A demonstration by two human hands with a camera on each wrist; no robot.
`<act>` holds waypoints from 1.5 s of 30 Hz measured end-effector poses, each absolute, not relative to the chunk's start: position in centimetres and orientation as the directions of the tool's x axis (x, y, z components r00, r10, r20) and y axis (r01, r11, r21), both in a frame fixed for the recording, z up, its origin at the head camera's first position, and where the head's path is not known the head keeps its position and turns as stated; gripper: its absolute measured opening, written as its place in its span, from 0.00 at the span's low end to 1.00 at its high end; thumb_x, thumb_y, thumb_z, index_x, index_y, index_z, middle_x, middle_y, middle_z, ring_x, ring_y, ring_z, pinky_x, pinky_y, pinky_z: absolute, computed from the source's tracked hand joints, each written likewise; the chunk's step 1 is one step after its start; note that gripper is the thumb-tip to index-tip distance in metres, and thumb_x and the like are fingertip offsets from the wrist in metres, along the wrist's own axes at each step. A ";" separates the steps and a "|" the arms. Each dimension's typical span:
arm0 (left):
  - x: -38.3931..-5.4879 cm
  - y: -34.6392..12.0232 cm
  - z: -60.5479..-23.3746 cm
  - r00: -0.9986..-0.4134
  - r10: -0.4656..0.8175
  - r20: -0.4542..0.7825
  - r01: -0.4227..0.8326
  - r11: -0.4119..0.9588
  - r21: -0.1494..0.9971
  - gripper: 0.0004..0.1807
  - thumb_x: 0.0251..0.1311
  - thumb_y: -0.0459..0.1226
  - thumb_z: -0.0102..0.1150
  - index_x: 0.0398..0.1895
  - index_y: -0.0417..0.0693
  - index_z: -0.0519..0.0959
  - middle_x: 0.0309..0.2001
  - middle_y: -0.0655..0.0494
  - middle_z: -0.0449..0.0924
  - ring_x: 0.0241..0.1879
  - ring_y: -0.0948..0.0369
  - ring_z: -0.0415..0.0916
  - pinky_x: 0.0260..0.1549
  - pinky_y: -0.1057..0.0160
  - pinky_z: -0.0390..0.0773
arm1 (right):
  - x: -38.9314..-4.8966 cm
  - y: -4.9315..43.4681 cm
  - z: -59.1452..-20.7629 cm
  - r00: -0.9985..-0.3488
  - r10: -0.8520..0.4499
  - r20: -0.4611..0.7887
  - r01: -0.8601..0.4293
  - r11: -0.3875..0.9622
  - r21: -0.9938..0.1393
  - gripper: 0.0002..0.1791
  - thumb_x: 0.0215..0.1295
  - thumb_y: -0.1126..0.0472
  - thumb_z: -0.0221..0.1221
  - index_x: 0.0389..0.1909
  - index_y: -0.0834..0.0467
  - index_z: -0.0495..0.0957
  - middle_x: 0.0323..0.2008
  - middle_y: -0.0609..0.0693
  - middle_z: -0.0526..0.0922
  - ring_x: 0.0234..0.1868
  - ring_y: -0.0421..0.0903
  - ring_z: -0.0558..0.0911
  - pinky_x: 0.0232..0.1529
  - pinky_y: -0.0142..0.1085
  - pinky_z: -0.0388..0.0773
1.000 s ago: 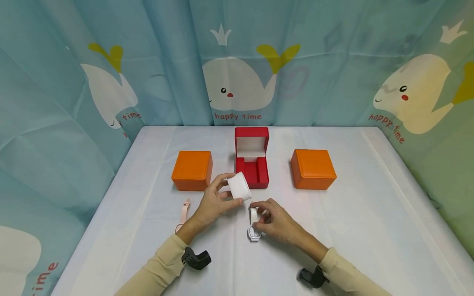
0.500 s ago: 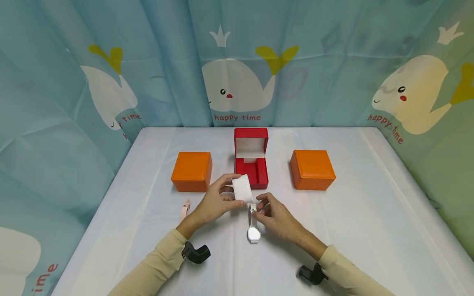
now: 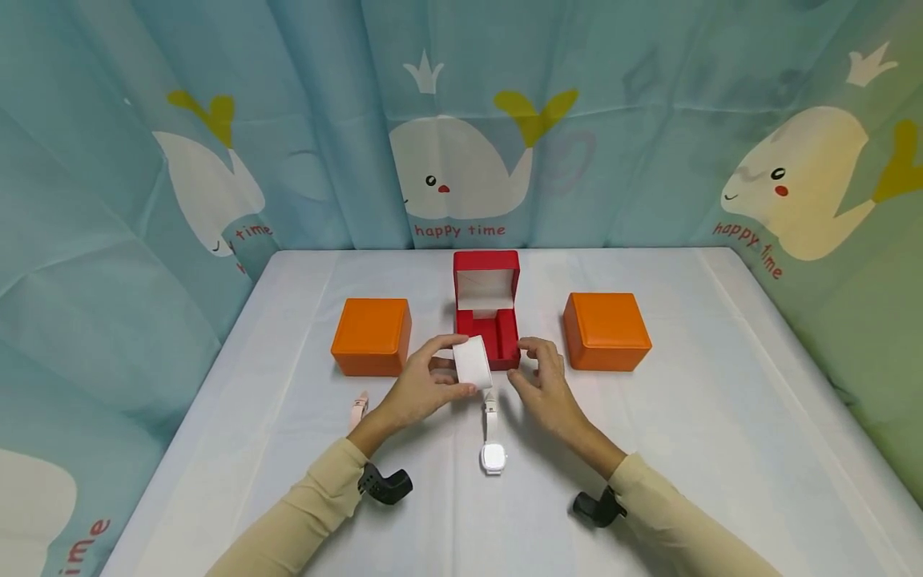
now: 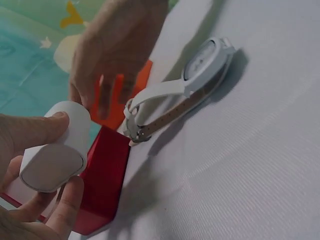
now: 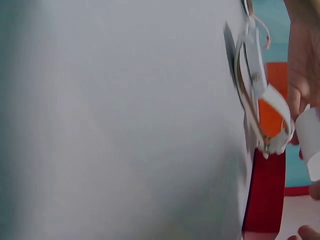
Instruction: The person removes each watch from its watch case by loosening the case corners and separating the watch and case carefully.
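Observation:
My left hand [image 3: 425, 389] grips a white watch cushion [image 3: 472, 363] between thumb and fingers, just in front of the open red watch box [image 3: 509, 336]. The cushion [image 4: 55, 145] shows its flat end in the left wrist view. Below it on the table lies a white wristwatch [image 3: 493, 457], its strap [image 4: 160, 90] buckled into a loop. My right hand [image 3: 551, 393] hovers at the box's front right corner, fingers loosely bent with nothing between them. A pink watch strap [image 3: 359, 409] pokes out behind my left wrist; the rest of that watch is hidden.
One orange box [image 3: 371, 335] stands closed to the left of the red box, and another orange box [image 3: 607, 330] stands closed to its right. A whale-print curtain [image 3: 461, 160] hangs along the table's back edge. White cloth [image 3: 692, 401] covers the table.
My right hand has let go of the white watch's strap and moved up and away toward the red box. The cushion has turned slightly in my left hand.

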State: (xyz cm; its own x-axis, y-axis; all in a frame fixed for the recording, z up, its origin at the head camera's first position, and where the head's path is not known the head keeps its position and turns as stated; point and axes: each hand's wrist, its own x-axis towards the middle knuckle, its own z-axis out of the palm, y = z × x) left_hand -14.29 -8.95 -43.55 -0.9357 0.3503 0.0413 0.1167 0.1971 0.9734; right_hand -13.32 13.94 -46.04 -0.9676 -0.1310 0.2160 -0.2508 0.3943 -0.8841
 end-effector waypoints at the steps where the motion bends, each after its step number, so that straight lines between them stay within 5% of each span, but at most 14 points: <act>1: -14.4 -8.9 -43.6 -0.936 0.350 0.042 0.115 0.189 0.975 0.40 0.53 0.27 0.76 0.70 0.48 0.71 0.62 0.42 0.68 0.48 0.46 0.81 0.46 0.54 0.83 | -13.5 13.9 -46.1 -0.970 -0.149 0.194 -0.238 0.392 -0.889 0.29 0.68 0.67 0.60 0.68 0.67 0.64 0.66 0.61 0.64 0.65 0.60 0.64 0.65 0.55 0.68; 8: -14.7 -8.5 -43.7 -0.933 0.358 0.033 0.101 0.174 0.980 0.41 0.53 0.26 0.75 0.71 0.43 0.68 0.63 0.40 0.68 0.50 0.45 0.80 0.47 0.54 0.83 | -14.7 13.8 -46.2 -0.972 -0.236 0.013 -0.119 0.442 -0.889 0.48 0.72 0.59 0.61 0.80 0.66 0.41 0.77 0.61 0.53 0.72 0.59 0.61 0.72 0.52 0.58; 16: -14.9 -8.4 -43.8 -0.937 0.349 0.027 0.090 0.167 0.982 0.40 0.53 0.25 0.75 0.69 0.45 0.70 0.63 0.40 0.68 0.50 0.45 0.80 0.47 0.54 0.83 | -15.8 14.0 -46.2 -0.957 -0.280 0.075 -0.212 0.503 -0.838 0.42 0.73 0.60 0.61 0.79 0.65 0.51 0.65 0.63 0.71 0.63 0.58 0.72 0.67 0.53 0.66; 33: -15.8 -8.1 -43.4 -0.940 0.337 0.049 0.144 0.264 0.954 0.38 0.52 0.30 0.78 0.68 0.46 0.72 0.61 0.44 0.72 0.53 0.45 0.76 0.44 0.56 0.84 | -16.5 14.7 -45.7 -0.959 -0.281 0.027 -0.200 0.611 -0.766 0.42 0.74 0.58 0.61 0.78 0.68 0.50 0.69 0.63 0.70 0.63 0.57 0.73 0.65 0.50 0.70; 45: -16.9 -7.5 -43.6 -0.950 0.306 0.068 0.159 0.284 0.945 0.37 0.52 0.29 0.77 0.67 0.46 0.73 0.57 0.44 0.74 0.51 0.45 0.75 0.45 0.56 0.83 | -16.6 14.8 -46.0 -0.939 -0.340 0.056 -0.273 0.634 -0.723 0.41 0.75 0.58 0.58 0.77 0.73 0.48 0.71 0.66 0.65 0.68 0.61 0.69 0.69 0.53 0.63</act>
